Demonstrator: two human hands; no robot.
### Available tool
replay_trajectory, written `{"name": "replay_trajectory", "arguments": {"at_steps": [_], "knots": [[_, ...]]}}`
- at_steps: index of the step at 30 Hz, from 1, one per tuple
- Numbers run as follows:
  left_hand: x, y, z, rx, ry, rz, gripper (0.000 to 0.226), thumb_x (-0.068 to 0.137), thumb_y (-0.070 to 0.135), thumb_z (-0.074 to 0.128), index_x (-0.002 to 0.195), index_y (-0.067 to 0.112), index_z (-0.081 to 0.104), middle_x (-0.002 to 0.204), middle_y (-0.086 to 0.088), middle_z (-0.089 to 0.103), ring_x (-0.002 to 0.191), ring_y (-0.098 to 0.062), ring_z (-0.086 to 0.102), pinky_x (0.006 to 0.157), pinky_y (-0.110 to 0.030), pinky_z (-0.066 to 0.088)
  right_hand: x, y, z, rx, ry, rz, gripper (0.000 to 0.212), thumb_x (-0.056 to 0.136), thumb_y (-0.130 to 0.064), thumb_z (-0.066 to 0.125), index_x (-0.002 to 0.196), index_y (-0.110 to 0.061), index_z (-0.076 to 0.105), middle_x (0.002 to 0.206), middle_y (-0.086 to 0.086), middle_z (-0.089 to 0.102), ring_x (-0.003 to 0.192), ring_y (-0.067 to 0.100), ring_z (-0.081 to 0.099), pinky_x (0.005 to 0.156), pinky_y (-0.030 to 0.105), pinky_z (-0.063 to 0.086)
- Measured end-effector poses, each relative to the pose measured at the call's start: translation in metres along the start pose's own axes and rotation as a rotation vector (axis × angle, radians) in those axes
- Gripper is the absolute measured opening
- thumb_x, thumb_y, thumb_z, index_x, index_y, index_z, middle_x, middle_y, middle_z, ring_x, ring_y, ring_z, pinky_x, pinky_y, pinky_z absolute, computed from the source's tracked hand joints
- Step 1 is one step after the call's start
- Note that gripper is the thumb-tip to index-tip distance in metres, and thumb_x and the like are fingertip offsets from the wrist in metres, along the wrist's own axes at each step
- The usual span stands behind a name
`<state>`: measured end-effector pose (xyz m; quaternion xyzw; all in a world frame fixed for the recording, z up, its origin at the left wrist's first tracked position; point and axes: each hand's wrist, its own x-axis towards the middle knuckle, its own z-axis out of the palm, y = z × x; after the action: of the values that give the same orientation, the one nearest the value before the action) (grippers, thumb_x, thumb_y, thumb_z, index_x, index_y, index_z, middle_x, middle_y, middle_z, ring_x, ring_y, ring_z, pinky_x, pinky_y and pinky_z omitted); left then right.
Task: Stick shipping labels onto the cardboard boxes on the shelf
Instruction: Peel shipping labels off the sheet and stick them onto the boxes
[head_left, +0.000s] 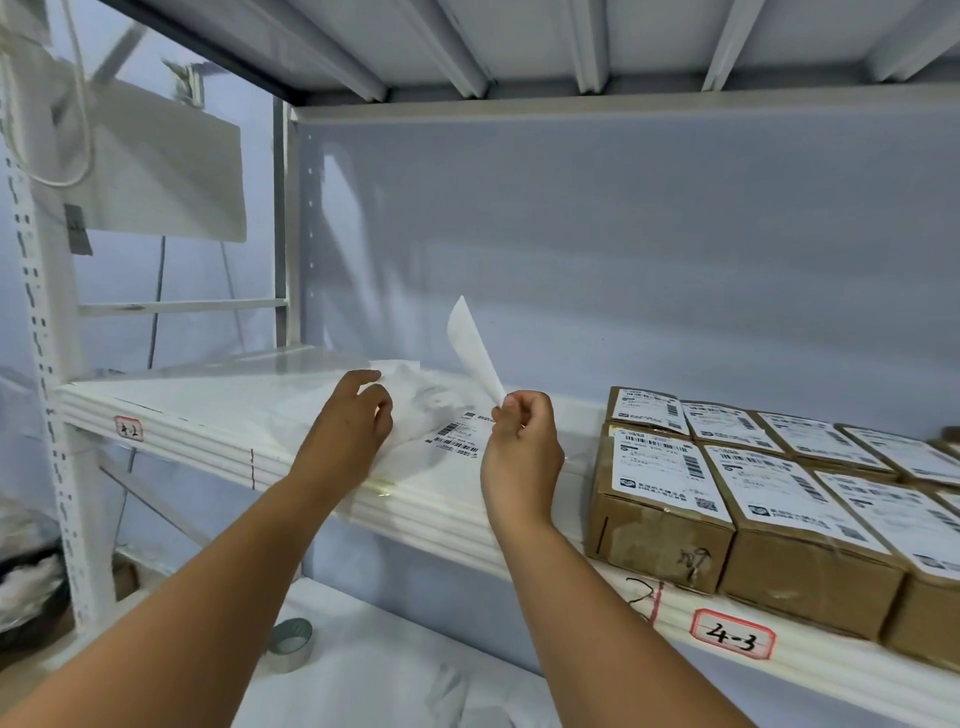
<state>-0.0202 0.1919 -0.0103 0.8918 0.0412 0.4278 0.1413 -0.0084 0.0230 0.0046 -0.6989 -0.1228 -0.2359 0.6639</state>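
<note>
Shelf (208, 410), labelled boxes (660, 493) right; left fingers (379, 410) clutch paper (415, 395), right fingers (506, 410) pinch curled strip (472, 348); tape roll (291, 644) below.

Bright even light, soft shadows, wide-angle edge bending, slight blur

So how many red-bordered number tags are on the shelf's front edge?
2. The left tag sits near the shelf's left end, left of the left hand; the right tag, marked 4-3, sits below the cardboard boxes. More may lie beyond the frame.
</note>
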Motion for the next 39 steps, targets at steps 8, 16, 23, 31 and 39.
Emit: {"name": "replay_trajectory", "arguments": {"at_steps": [8, 16, 23, 31, 39], "knots": [[-0.008, 0.052, -0.01, -0.374, 0.172, -0.137, 0.014, 0.093, 0.021, 0.055, 0.096, 0.009, 0.063, 0.086, -0.002, 0.067, 0.08, -0.016, 0.062, 0.073, -0.02, 0.038, -0.004, -0.001, 0.003, -0.092, -0.104, -0.091, 0.01, 0.095, -0.023, 0.049, 0.086, -0.023, 0.053, 0.094, -0.004, 0.06, 0.088, 0.013, 0.056, 0.071, 0.022, 0.037], [0.011, 0.084, -0.025, -1.123, 0.199, -0.764, 0.03, 0.084, -0.001, 0.052, 0.084, 0.026, 0.039, 0.1, -0.013, 0.066, 0.086, -0.024, 0.068, 0.082, -0.038, 0.055, -0.019, -0.009, 0.002, -0.122, -0.239, -0.209, 0.006, 0.091, -0.018, 0.058, 0.095, -0.015, 0.059, 0.124, -0.004, 0.039, 0.1, 0.005, 0.051, 0.091, 0.022, 0.044], [0.011, 0.092, -0.062, -1.011, 0.273, -0.583, 0.033, 0.087, -0.003, 0.046, 0.08, 0.029, 0.038, 0.097, -0.008, 0.063, 0.079, -0.018, 0.063, 0.063, -0.03, 0.049, -0.029, -0.044, -0.016, 0.114, -0.147, -0.027, 0.003, 0.091, -0.024, 0.059, 0.089, -0.026, 0.058, 0.12, -0.004, 0.042, 0.098, 0.01, 0.058, 0.086, 0.028, 0.051], [0.001, 0.142, -0.106, -1.128, 0.083, -0.298, 0.025, 0.09, -0.003, 0.05, 0.084, 0.02, 0.051, 0.08, -0.002, 0.064, 0.065, -0.014, 0.063, 0.048, -0.016, 0.045, -0.008, -0.098, -0.066, 0.298, -0.111, 0.003, 0.022, 0.085, -0.005, 0.058, 0.075, -0.024, 0.063, 0.074, -0.01, 0.063, 0.062, 0.001, 0.056, 0.062, 0.017, 0.043], [-0.005, 0.208, -0.116, -1.046, -0.054, -0.144, 0.023, 0.09, 0.005, 0.056, 0.1, 0.023, 0.046, 0.078, 0.001, 0.069, 0.059, -0.006, 0.063, 0.053, -0.022, 0.045, 0.007, -0.113, -0.147, 0.261, -0.091, -0.02, 0.027, 0.089, -0.001, 0.058, 0.076, -0.023, 0.067, 0.084, -0.003, 0.07, 0.085, 0.017, 0.066, 0.082, 0.032, 0.056]]}}
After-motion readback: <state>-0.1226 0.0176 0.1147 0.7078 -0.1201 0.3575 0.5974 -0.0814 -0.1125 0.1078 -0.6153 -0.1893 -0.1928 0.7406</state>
